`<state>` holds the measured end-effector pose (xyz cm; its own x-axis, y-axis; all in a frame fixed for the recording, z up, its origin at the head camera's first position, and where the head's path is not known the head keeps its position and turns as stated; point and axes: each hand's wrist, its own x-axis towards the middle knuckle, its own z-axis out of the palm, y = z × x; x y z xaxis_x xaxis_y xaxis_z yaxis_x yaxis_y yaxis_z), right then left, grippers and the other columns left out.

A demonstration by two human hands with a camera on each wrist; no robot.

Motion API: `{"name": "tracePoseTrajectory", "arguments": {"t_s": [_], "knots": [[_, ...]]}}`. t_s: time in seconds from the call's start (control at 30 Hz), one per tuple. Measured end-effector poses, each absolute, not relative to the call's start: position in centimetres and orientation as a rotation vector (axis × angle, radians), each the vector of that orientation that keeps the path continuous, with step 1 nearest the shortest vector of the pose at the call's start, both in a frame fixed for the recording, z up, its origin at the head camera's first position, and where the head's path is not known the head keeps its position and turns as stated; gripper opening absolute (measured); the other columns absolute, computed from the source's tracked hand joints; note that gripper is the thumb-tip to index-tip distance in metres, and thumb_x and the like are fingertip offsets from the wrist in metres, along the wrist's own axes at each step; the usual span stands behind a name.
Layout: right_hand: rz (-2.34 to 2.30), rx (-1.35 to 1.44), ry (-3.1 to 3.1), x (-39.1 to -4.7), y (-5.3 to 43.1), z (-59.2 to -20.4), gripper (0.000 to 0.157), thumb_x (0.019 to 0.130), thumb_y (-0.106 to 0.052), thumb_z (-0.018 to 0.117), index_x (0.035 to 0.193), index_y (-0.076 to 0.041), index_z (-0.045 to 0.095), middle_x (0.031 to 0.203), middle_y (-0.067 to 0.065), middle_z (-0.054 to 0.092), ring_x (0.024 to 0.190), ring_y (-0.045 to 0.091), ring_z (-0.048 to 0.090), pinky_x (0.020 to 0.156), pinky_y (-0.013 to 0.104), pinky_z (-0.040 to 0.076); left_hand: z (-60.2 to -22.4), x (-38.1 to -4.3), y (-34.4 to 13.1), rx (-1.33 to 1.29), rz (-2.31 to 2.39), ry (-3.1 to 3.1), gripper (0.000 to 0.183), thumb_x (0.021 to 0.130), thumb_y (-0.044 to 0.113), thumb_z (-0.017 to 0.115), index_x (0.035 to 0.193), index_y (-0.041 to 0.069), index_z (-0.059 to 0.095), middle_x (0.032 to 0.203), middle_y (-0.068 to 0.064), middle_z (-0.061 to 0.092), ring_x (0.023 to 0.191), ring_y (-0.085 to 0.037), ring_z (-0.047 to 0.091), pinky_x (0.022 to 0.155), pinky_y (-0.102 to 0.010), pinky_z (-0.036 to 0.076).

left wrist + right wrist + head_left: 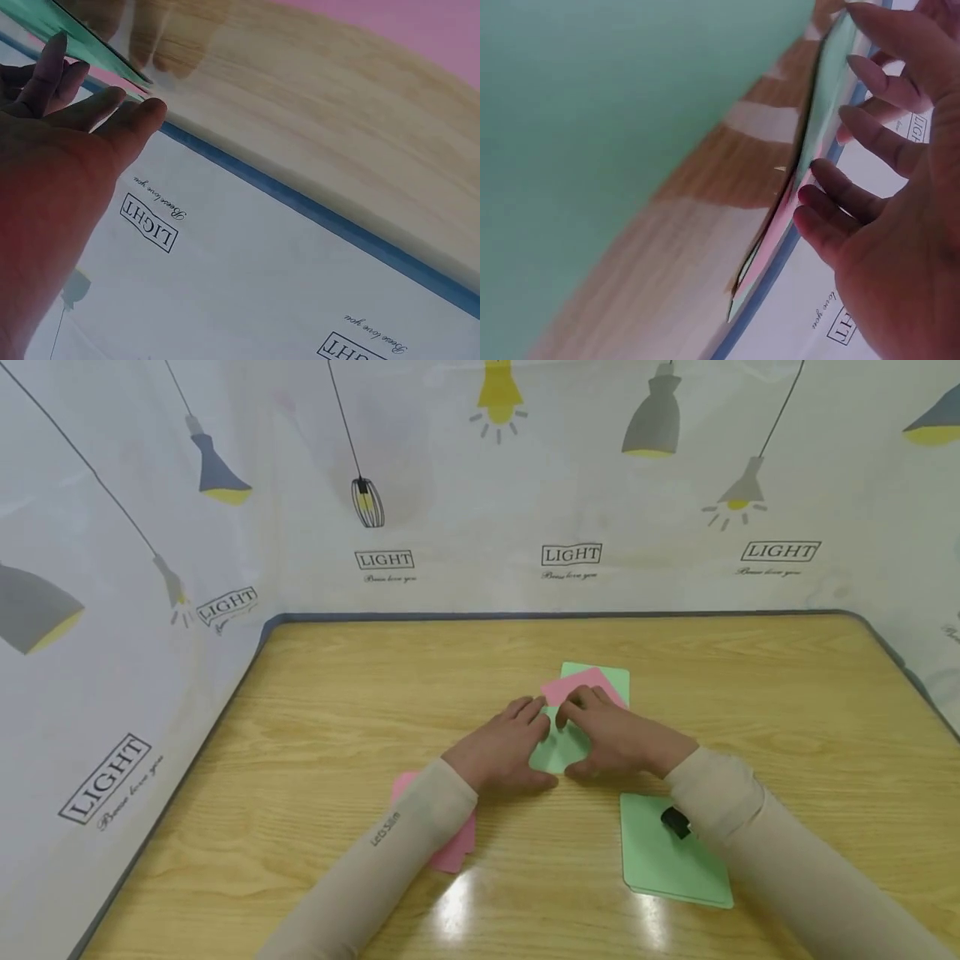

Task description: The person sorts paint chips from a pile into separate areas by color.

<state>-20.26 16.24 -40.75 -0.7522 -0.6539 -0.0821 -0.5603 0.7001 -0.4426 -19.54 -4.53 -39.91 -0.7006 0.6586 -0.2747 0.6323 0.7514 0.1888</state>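
Toward the back of the table, slightly right of the middle, several square cards overlap. A green card (pixel 558 747) lies nearest, a pink card (pixel 576 683) sits beyond it, turned at an angle, and another green card (pixel 617 678) shows behind. My left hand (pixel 510 745) rests at the near green card's left side, its fingers loosely extended. From the right, my right hand (pixel 618 735) touches the same card with slightly bent fingers. In the right wrist view, the fingertips (pixel 855 116) lie along the cards' surface. Neither hand curls round a card.
Pink cards (pixel 452 850) lie under my left forearm. Beside my right forearm sits a stack of green cards (pixel 660 864), with a small black object (pixel 676 822) over it. A white sheet (pixel 465 585) printed with lamps walls the wooden table (pixel 360 693) at the back and sides.
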Motion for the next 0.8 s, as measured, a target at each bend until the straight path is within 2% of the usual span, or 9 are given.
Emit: {"name": "tracePoseTrajectory", "arguments": {"t_s": [0.13, 0.23, 0.47, 0.6, 0.8], "knots": [[-0.545, -1.018, 2.707, -19.9, 16.0, -40.8, 0.061, 0.075, -0.032, 0.082, 0.120, -0.005, 0.050, 0.124, 0.012, 0.039, 0.116, 0.029, 0.037, 0.093, 0.039, 0.045, -40.2, -19.6, -4.6, 1.027, 0.154, 2.630, 0.062, 0.090, 0.054, 0.064, 0.131, 0.010, 0.048, 0.158, -0.008, 0.024, 0.146, -0.029, 0.015, 0.115, -0.036, 0.019], [-0.513, -1.055, 2.731, -19.7, 15.9, -40.7, 0.064, 0.074, -0.032, 0.082, 0.121, -0.003, 0.049, 0.124, 0.013, 0.039, 0.115, 0.030, 0.039, 0.092, 0.039, 0.045, -40.3, -19.6, -4.7, 1.065, 0.201, 2.650, 0.057, 0.090, 0.051, 0.065, 0.125, 0.009, 0.049, 0.150, -0.007, 0.031, 0.142, -0.028, 0.021, 0.113, -0.032, 0.024], [-0.371, -1.066, 2.730, -19.3, 15.7, -40.2, 0.072, 0.076, -0.035, 0.080, 0.132, -0.002, 0.048, 0.141, 0.020, 0.035, 0.131, 0.036, 0.031, 0.100, 0.045, 0.042, -40.3, -19.6, -4.8, 1.084, 0.279, 2.670, 0.056, 0.089, 0.044, 0.069, 0.126, 0.007, 0.048, 0.140, -0.004, 0.035, 0.137, -0.025, 0.028, 0.105, -0.027, 0.035], [-0.307, -1.063, 2.719, -19.1, 15.8, -39.9, 0.070, 0.076, -0.034, 0.081, 0.130, -0.003, 0.051, 0.141, 0.021, 0.038, 0.130, 0.037, 0.031, 0.099, 0.044, 0.043, -40.3, -19.5, -4.7, 1.080, 0.277, 2.666, 0.053, 0.088, 0.044, 0.069, 0.121, 0.008, 0.049, 0.141, -0.006, 0.035, 0.137, -0.026, 0.028, 0.104, -0.028, 0.036], [-0.305, -1.052, 2.719, -18.5, 16.0, -39.7, 0.065, 0.076, -0.036, 0.077, 0.128, -0.006, 0.053, 0.141, 0.019, 0.039, 0.130, 0.036, 0.032, 0.096, 0.044, 0.045, -40.6, -19.4, -4.7, 1.121, 0.233, 2.669, 0.060, 0.084, 0.051, 0.071, 0.122, 0.010, 0.049, 0.140, -0.007, 0.037, 0.136, -0.027, 0.029, 0.103, -0.029, 0.038]]}}
